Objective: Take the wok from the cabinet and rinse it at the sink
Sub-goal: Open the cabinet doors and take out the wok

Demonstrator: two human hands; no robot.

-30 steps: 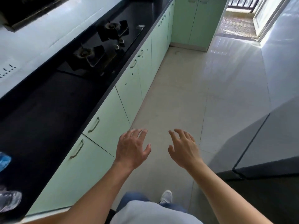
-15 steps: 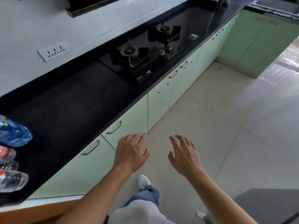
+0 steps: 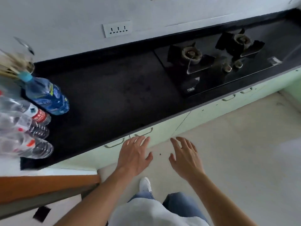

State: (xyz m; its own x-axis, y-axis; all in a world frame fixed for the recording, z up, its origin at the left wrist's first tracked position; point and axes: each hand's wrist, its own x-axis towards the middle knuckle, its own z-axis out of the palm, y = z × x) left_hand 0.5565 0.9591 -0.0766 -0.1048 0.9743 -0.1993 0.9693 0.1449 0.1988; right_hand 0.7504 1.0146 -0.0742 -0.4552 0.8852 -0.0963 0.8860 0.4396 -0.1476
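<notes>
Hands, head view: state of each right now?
Left hand: open, fingers spread, holding nothing, near the cabinet door handle.
Right hand: open, empty, over the floor.

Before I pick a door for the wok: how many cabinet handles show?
4: two by the left hand, at and; two below the stove, at and. More may sit beyond view.

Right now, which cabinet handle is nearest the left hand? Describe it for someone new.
Follow the black countertop to its front edge, above the pale green cabinet doors. The handle just above the left hand fingertips is it; unlike the handle to its left, it sits right of the door seam.
</notes>
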